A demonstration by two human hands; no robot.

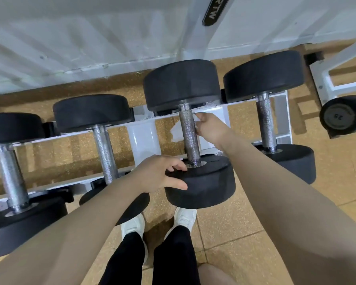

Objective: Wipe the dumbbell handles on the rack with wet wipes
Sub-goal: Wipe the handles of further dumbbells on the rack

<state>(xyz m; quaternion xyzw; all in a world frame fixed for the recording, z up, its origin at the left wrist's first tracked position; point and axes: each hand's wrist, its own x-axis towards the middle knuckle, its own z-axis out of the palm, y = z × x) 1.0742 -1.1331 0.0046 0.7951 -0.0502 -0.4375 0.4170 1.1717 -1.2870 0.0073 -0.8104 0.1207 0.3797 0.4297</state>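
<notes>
While steadying the black round rubber dumbbell head [201,182] with spread left hand [158,173], right hand [209,128] pinching white wet wipe [178,130] against knurled steel handle [189,134] on white rack [140,132]; next, rubbing along handle.

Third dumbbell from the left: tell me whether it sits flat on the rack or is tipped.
Cannot tell. The third dumbbell is between the rails while the left hand rests on its near head.
</notes>
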